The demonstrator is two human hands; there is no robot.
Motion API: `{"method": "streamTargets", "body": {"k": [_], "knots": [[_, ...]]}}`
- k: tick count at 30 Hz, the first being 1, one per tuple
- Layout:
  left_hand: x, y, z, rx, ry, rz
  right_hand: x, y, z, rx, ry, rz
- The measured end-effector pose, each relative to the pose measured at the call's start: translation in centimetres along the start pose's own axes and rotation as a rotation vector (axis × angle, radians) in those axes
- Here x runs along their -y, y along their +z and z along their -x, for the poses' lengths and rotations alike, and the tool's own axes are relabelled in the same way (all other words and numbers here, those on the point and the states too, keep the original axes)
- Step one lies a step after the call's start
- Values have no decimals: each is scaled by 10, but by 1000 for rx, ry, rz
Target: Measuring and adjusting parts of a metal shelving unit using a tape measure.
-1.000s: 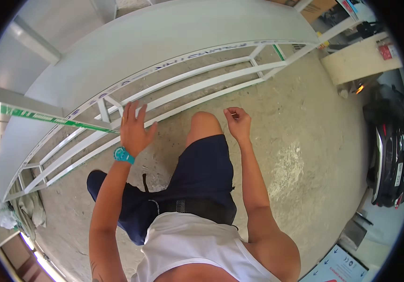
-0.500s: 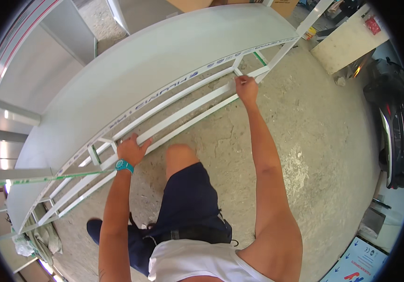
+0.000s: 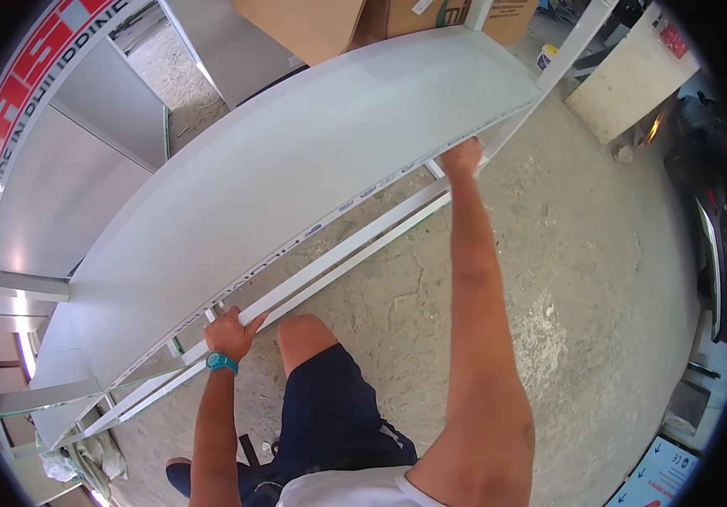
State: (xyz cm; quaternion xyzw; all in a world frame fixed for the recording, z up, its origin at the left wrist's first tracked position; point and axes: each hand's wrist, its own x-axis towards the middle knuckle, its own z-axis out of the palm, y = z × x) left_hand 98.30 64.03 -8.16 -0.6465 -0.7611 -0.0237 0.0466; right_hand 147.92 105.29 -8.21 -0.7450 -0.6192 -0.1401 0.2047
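A large white panel [image 3: 296, 169] lies on a white metal frame [image 3: 355, 245] in front of me. My left hand [image 3: 230, 331], with a teal watch on the wrist, grips the panel's near edge at its lower left. At the far end of the same edge, my right hand [image 3: 462, 158] is stretched out and closed on the edge where it meets the frame. My knee in dark blue shorts [image 3: 330, 406] is bent below the frame.
The floor is cracked concrete [image 3: 583, 279]. Cardboard boxes [image 3: 313, 21] stand behind the panel. A dark motorcycle [image 3: 710, 211] is parked at the right. White boards and a red-lettered sign [image 3: 8, 127] lean at the left. A beige slab [image 3: 634, 72] sits top right.
Both hands have moved from the frame's rails to the panel's near edge. The right arm reached farther out. My view has risen and shifted over the panel.
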Motion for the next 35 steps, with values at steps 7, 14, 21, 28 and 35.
{"method": "streamTargets", "body": {"k": [7, 14, 21, 28, 35], "knots": [[-4, 3, -5, 45, -16, -26, -62, 43, -37, -113, -199, 276], [-4, 11, -7, 11, -3, 4, -80, 86, -53, -304, -121, 20], [-5, 12, -8, 34, -5, -3, -90, 113, -58, -303, 46, -818], [-7, 12, -8, 21, -2, 1, -96, 119, -74, -200, 217, -1262], [-5, 14, -9, 46, -22, -9, -77, 100, -84, 81, 84, -282]]}}
